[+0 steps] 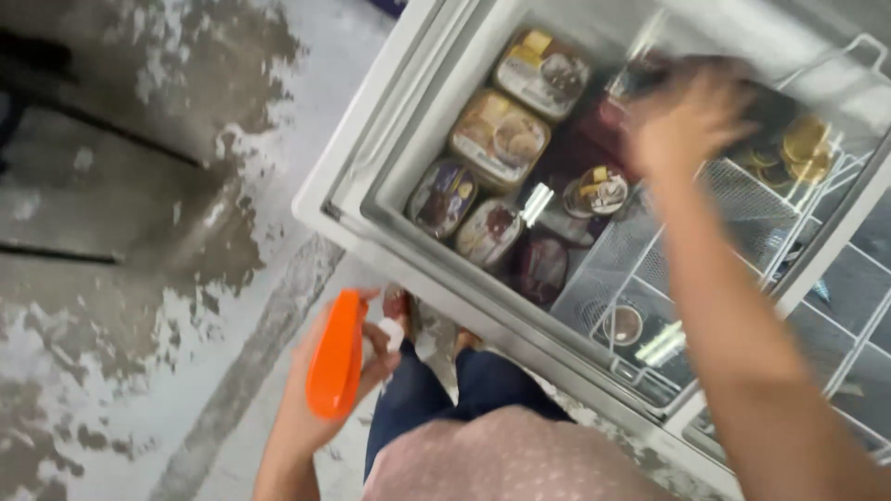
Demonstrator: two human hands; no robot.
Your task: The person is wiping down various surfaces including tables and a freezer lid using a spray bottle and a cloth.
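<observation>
The orange spray bottle [336,366] hangs low beside the freezer [371,199], gripped in the left hand [357,366]. The right hand [687,116], blurred, presses a dark cloth [775,107] flat on the glass lid [668,269] above ice-cream tubs [499,139].

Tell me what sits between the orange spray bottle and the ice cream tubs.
In the head view, the chest freezer's white front wall separates the orange spray bottle from the ice cream tubs.

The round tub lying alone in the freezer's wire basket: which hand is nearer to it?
Right. The right hand is over the freezer, above the round tub. The left hand holds an orange spray bottle outside it.
</observation>
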